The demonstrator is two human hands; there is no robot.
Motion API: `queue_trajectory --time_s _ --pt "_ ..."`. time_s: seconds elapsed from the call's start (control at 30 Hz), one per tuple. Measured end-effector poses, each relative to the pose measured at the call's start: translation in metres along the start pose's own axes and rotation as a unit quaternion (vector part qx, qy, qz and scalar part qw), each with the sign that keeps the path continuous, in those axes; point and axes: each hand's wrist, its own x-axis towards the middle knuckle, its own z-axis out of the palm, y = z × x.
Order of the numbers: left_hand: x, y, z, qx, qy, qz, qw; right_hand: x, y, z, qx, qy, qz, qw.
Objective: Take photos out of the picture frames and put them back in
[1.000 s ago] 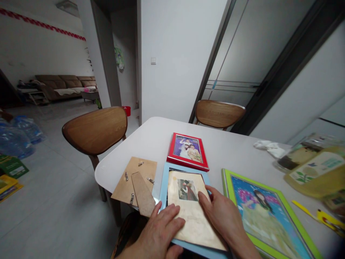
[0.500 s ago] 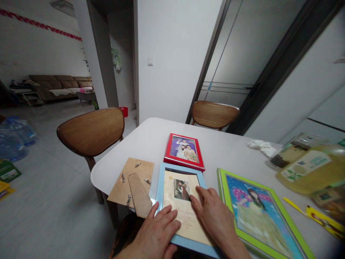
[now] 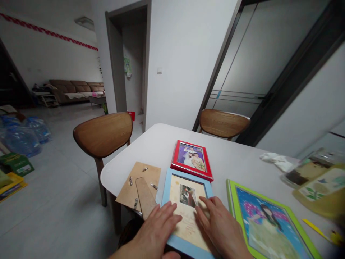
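Observation:
A light blue frame [image 3: 165, 192] lies at the near table edge, with a cream printed sheet [image 3: 185, 225] and a small picture inside it. My left hand [image 3: 159, 226] rests flat, fingers spread, on the frame's left side and the sheet. On the sheet's right part are the fingertips of my right hand [image 3: 219, 223], its fingers apart. Left of the blue frame lies a brown backing board [image 3: 126, 192] with metal clips and a stand leg. A red frame [image 3: 174, 156] with a photo is just beyond. The green frame [image 3: 235, 203] lies to the right.
The white table [image 3: 151, 144] has a crumpled tissue [image 3: 277, 160], a yellow cutter [image 3: 314, 227] and a bottle of yellowish liquid [image 3: 320, 190] on its right. Wooden chairs [image 3: 105, 133] stand at the left and far sides. Large water bottles [image 3: 23, 138] are on the floor.
The camera view has shifted, so the scene sits further right and lower. My right fingertips now lie slightly more apart on the sheet; my left hand stays on the frame.

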Motion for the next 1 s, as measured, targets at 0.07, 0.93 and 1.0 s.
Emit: queue_trajectory --time_s 0.07,0.93,1.0 --pt "-0.012 -0.017 -0.009 0.024 0.043 -0.030 0.998 0.002 -0.012 0.000 0.051 0.011 -0.041 0.998" --pt "0.008 -0.003 -0.007 0.004 0.104 -0.006 0.995 -0.034 -0.013 -0.021 0.209 0.006 -0.104 0.972" --pt "0.018 0.005 0.003 -0.003 0.080 0.003 0.997 -0.041 0.005 -0.016 0.186 -0.008 -0.078 0.979"
